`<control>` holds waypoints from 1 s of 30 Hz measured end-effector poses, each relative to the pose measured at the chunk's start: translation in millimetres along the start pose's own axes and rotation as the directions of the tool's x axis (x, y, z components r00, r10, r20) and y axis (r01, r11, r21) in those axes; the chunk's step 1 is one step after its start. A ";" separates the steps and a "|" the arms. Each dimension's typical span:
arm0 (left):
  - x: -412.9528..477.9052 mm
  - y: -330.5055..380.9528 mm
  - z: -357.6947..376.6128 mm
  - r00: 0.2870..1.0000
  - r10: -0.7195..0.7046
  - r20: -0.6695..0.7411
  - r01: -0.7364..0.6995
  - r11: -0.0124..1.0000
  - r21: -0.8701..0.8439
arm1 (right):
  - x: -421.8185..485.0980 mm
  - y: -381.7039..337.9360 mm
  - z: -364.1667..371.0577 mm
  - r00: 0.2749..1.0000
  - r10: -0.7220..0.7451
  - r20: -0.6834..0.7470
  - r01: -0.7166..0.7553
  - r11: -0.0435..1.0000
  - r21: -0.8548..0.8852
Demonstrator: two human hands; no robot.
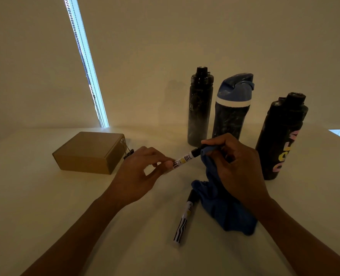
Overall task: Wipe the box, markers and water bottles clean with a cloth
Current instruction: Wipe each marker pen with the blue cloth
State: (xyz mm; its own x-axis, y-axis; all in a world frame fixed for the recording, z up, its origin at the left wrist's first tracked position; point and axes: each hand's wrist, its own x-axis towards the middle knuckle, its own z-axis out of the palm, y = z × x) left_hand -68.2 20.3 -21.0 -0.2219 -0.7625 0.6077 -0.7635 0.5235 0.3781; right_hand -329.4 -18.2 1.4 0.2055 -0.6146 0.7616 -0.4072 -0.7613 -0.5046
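Fingers [168, 163] of the left hand [141, 174] pinch the striped end of the held marker [186, 156], thumb and fingertips closed on it. Marker is off the table, tilted, with its black end higher and pointing right.

Right hand [238, 172]: fingers curled round the blue cloth [224, 212], pressing a fold of it onto the marker's black end. Rest of the cloth hangs from that hand and bunches on the table [45, 216] under the right wrist.

Second marker [185, 218] lies flat on the table, just left of the cloth heap. Its black end touches or nearly touches the cloth; can't tell which.

Cardboard box [89, 152] is closed and sits on the table left of the left hand. A small black clip-like item [128, 154] is at its right side, too dark to identify.

Three bottles stand upright behind the hands:
- slim black bottle [200, 108] on the left
- blue-lidded bottle [230, 108] in the middle, just beside it
- black bottle with pastel lettering [282, 140] on the right, nearer the camera and close to the right hand

Smudges or dust visible on all three. Lighting is dim. A bright window strip [87, 62] runs down the back wall.
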 end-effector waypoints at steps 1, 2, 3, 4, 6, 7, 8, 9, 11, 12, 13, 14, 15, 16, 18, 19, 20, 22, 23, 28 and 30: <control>-0.4 0.9 -1.2 1.000 -0.008 0.013 0.008 1.000 -0.009 | -0.8 4.5 2.7 1.000 -0.001 -0.001 0.001 1.000 -0.006; -0.2 3.3 -2.5 0.999 -0.026 0.027 0.026 0.999 -0.021 | -1.5 8.3 4.4 1.000 0.004 0.008 -0.004 1.000 -0.003; -0.3 6.0 -3.5 0.998 -0.054 0.041 0.056 0.998 -0.043 | -1.9 11.4 6.3 0.999 0.036 0.028 -0.037 0.999 0.022; -0.4 8.7 -4.1 0.994 -0.086 0.064 0.091 0.993 -0.080 | -2.4 15.5 8.4 0.997 0.058 0.045 -0.059 0.998 0.017; -0.8 12.8 -5.5 0.985 -0.128 0.113 0.144 0.979 -0.144 | -2.0 18.7 9.7 1.000 0.021 0.023 -0.020 0.999 -0.029; -1.1 13.8 -6.0 0.981 -0.139 0.132 0.159 0.975 -0.158 | -0.7 16.6 8.8 1.000 0.005 0.004 -0.005 1.000 -0.019; -1.1 14.4 -6.3 0.978 -0.147 0.148 0.171 0.971 -0.164 | 0.3 12.3 8.1 1.000 -0.011 -0.010 0.011 1.000 0.004; -1.0 14.4 -6.3 0.974 -0.157 0.162 0.183 0.969 -0.164 | 1.3 7.9 7.2 1.000 -0.007 -0.013 0.007 1.000 0.021; -0.8 14.3 -5.7 0.964 -0.184 0.189 0.214 0.965 -0.152 | 0.5 9.5 8.4 1.000 0.011 -0.005 -0.010 0.999 0.049; -0.6 14.8 -5.3 0.961 -0.196 0.194 0.226 0.963 -0.146 | -0.4 9.2 9.2 1.000 0.017 0.000 -0.017 0.999 0.049; -1.2 15.1 -4.9 0.960 -0.204 0.195 0.233 0.962 -0.141 | -0.9 9.4 10.1 1.000 0.028 0.002 -0.028 0.999 0.040; -1.6 15.3 -4.8 0.959 -0.210 0.192 0.238 0.961 -0.138 | -1.4 12.5 10.9 1.000 0.029 0.000 -0.029 0.999 0.028; -1.8 15.7 -5.2 0.958 -0.214 0.188 0.242 0.960 -0.139 | -1.3 11.8 10.3 1.000 0.023 -0.003 -0.023 0.999 0.026; -1.5 15.4 -5.6 0.960 -0.213 0.184 0.240 0.960 -0.142 | -1.2 12.8 9.6 1.000 0.024 -0.001 -0.024 0.999 0.032; -1.7 14.1 -6.7 0.963 -0.204 0.174 0.232 0.959 -0.161 | -1.6 12.0 7.2 1.000 0.016 -0.003 -0.016 0.998 0.053; -2.0 14.0 -7.3 0.965 -0.203 0.168 0.232 0.957 -0.174 | -1.8 11.5 5.9 1.000 0.017 -0.012 -0.016 0.999 0.038; -2.1 14.2 -7.6 0.965 -0.204 0.163 0.232 0.956 -0.178 | -1.3 10.3 5.5 0.999 0.021 -0.025 -0.021 1.000 0.020; -2.0 16.4 -6.9 0.964 -0.208 0.166 0.234 0.959 -0.161 | -0.6 7.6 3.2 0.998 0.019 -0.052 -0.020 1.000 -0.019; -2.1 17.7 -6.0 0.964 -0.208 0.169 0.233 0.960 -0.152 | -0.2 5.4 2.2 0.998 0.016 -0.059 -0.017 0.999 -0.028; -2.1 13.9 -6.2 0.978 -0.146 0.149 0.167 0.976 -0.140 | -1.6 16.0 11.9 0.992 0.126 0.028 -0.127 0.991 0.035; -2.1 12.2 -6.2 0.980 -0.131 0.151 0.151 0.980 -0.130 | -3.6 20.2 18.8 0.968 0.223 0.117 -0.232 0.970 0.072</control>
State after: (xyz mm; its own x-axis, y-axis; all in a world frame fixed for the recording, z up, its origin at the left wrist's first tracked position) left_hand -73.2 30.6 -13.3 -0.2089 -0.8731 0.4405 -0.7028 0.4473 0.5532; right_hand -321.6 -35.2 -19.2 0.2124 -0.7885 0.5772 -0.3786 -0.6110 -0.6953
